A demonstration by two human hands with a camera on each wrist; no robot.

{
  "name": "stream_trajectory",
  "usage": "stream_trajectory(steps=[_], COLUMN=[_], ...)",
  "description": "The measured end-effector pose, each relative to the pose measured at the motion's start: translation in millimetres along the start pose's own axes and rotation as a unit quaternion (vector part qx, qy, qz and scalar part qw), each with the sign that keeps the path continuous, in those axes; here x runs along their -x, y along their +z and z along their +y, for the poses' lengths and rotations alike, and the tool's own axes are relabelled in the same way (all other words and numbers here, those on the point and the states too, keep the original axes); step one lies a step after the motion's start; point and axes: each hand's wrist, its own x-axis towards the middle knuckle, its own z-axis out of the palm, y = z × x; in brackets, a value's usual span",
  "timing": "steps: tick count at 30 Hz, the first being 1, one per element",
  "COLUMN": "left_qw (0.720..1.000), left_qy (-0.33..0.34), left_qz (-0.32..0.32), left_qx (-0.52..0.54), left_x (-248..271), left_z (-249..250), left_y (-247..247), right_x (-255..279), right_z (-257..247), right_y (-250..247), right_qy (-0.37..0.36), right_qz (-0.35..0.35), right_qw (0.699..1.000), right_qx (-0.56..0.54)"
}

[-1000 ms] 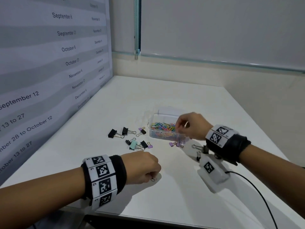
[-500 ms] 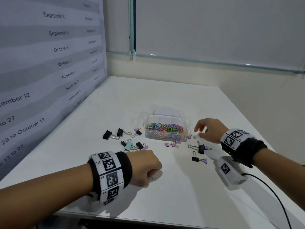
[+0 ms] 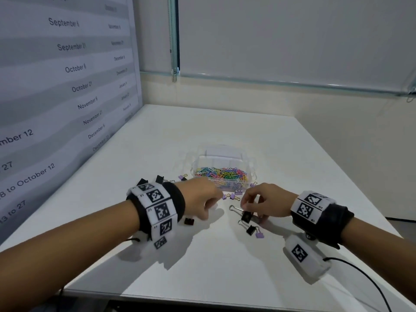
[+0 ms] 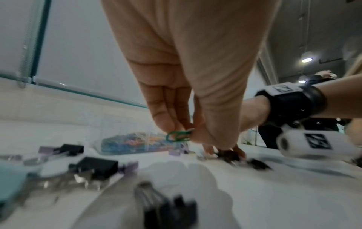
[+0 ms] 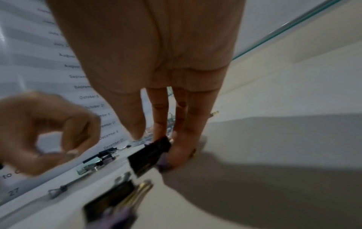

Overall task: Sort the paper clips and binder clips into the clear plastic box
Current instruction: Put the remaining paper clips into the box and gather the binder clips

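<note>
The clear plastic box (image 3: 249, 164) stands mid-table with a heap of coloured paper clips (image 3: 221, 173) in it. My left hand (image 3: 215, 199) hovers just short of the box; in the left wrist view its thumb and fingers pinch a green paper clip (image 4: 178, 136). My right hand (image 3: 247, 210) is down on the table to the right, fingertips pinching a black binder clip (image 3: 247, 216) whose wire handle points left. In the right wrist view that black binder clip (image 5: 149, 155) sits under the fingertips (image 5: 160, 133).
A black and a purple binder clip (image 3: 254, 230) lie near my right hand. Small purple clips (image 3: 231, 195) sit before the box. More black clips (image 3: 159, 178) lie behind my left wrist, one (image 3: 189, 221) beneath it. A printed wall panel (image 3: 67, 86) borders the table's left.
My left hand has moved forward from the table's near side toward the box. My right hand has left the box, come back and down, and taken hold of a black binder clip.
</note>
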Motion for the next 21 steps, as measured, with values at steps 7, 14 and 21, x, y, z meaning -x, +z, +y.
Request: stream_trajectory(steps=[7,14,21], left_qw=[0.980,0.972,0.959], left_qy=[-0.073,-0.123,-0.143], left_qz=[0.152,0.146,0.208], left_qx=[0.107,0.134,0.129], left_x=[-24,-48,-22], left_z=[-25,-37,-58], left_y=[-27,-16,-19], right_x=[-15,-20,-2], right_z=[8,13,0], right_y=[-14,-13,-5], right_qy=[0.055,0.086,0.008], right_qz=[0.129,0.072,0.079], right_qw=[0.984,0.983,0.993], right_qx=[0.105,0.147,0.089])
